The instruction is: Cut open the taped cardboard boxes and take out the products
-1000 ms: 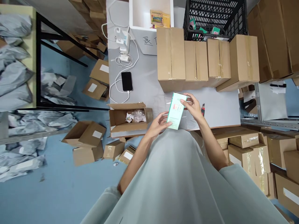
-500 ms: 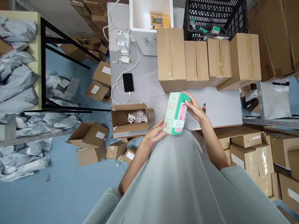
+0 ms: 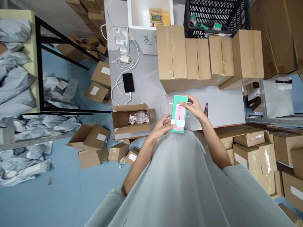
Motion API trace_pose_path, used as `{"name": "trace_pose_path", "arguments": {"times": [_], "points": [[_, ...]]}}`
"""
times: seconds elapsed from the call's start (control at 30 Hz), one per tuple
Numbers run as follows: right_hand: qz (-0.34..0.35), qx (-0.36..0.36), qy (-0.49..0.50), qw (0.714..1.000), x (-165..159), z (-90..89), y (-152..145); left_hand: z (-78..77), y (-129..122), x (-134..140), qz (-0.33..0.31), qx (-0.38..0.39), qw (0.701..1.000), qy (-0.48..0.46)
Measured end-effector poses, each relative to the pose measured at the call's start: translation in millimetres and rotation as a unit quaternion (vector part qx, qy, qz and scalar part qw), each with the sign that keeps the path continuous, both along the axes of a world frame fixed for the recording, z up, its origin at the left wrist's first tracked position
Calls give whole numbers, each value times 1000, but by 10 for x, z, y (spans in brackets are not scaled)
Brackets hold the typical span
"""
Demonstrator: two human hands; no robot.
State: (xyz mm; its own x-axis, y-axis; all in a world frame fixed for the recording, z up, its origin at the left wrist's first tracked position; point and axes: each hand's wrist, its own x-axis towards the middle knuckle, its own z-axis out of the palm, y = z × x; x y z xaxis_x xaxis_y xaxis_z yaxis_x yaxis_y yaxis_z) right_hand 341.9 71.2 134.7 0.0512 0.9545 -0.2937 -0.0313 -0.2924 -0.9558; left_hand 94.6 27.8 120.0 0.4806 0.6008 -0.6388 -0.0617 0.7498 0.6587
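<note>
Between my two hands is a small green product box [image 3: 179,114] with a pink device pictured on its face, held up over the table's front edge. My left hand [image 3: 163,126] grips its lower left side, thumb across the front. The fingers of my right hand [image 3: 193,105] wrap its upper right corner, with the thumb on the printed face. Just right of that hand a red and black utility knife [image 3: 206,109] lies on the table. An open cardboard box [image 3: 132,130] with bubble wrap and crumpled paper inside stands left of my left hand.
Closed cardboard boxes [image 3: 172,56] line the table's back, before a black crate [image 3: 213,15] holding several green boxes. A white bin [image 3: 149,39] is beside them. A phone [image 3: 128,83] with white cables lies at the left. Stacked cartons [image 3: 255,157] fill the lower right.
The green box has been turned so its pictured front faces me and its pale side no longer shows. My right thumb now lies further across the front. Both hands still hold the box.
</note>
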Motion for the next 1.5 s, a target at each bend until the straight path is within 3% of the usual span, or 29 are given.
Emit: {"name": "trace_pose_path", "arguments": {"times": [0.13,0.23,0.43,0.67,0.83,1.17,1.4,1.5], "points": [[36,-3,2,999,62,21,-33,15,4,-66,4,-18,1000,-20],[49,-24,58,997,134,13,-85,13,20,-141,3,-41,997,-65],[59,-24,146,987,102,0,-144,-50,5,-247,-47,-94,980,-171],[3,-8,48,999,63,127,-74,20,66,-232,-36,26,998,-39],[-23,-26,24,999,26,78,-67,5,71,-152,-28,60,998,7],[35,13,8,999,108,134,-56,-6,-2,-207,1,-8,1000,-27],[79,-10,123,989,141,43,-104,-77,-28,-292,-22,-68,987,-143],[73,-13,128,989,76,12,-122,-106,-26,-293,-33,-81,984,-152]]}}
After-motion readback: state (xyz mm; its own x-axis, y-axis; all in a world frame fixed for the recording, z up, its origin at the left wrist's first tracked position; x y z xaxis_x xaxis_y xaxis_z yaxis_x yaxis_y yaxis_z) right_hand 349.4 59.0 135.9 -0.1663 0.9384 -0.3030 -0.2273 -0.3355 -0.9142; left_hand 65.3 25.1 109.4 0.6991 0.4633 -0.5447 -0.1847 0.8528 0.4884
